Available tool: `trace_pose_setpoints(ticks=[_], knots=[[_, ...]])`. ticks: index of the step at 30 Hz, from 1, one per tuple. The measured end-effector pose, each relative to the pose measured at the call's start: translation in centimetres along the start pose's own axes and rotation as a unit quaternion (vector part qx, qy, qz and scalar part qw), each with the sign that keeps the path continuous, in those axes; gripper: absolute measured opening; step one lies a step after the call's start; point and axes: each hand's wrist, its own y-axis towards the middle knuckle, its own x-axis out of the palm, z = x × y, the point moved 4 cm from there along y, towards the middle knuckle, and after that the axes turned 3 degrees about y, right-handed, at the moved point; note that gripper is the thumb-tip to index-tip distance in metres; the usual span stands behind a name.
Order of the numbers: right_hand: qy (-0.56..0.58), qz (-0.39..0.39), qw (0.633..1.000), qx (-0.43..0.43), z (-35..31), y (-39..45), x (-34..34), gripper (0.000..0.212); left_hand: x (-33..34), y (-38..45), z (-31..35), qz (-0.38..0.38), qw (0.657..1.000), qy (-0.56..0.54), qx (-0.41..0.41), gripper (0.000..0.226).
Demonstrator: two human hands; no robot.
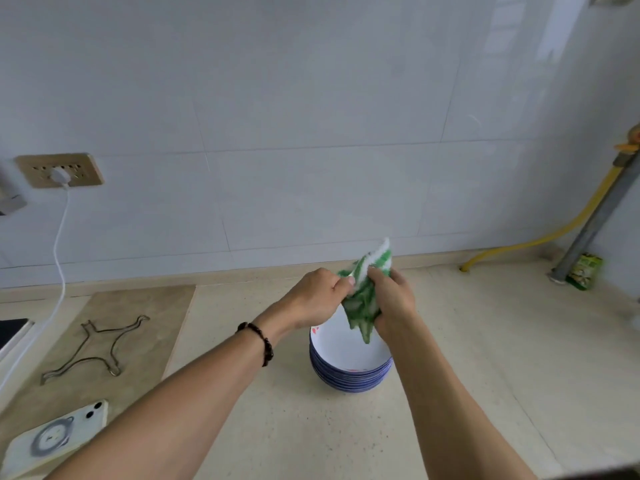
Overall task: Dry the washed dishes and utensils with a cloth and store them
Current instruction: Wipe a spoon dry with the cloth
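Both your forearms reached forward over the counter [467,358], converging above the bowls [349,365]. Your left hand [311,299] was curled, thumb and fingers pinching the upper left edge of the cloth [367,292]; a dark bead bracelet [258,341] sat on that wrist. Your right hand [394,299] gripped the cloth from the right, fingers wrapped round its bunched middle. The cloth, green and white, hung between both hands, its lower tip dangling over the top bowl's white inside, possibly touching it; the view did not settle this. The bowls stood stacked on the counter, near the wall. To the left lay a wire trivet [93,348] and a phone [55,441].
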Motion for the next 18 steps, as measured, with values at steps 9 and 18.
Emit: trace_pose_setpoints(ticks=[9, 18], knots=[[0.27, -0.046, 0.956, 0.106, 1.3, -3.1, 5.0, 0.029, -2.9, -2.0, 1.0, 0.084, 0.991, 0.088, 0.049, 0.058], [-0.013, -0.036, 0.995, -0.093, -1.4, -2.4, 3.8, 0.024, -5.5, -3.0, -1.5, -0.014, 0.999, 0.035, 0.028, 0.057]])
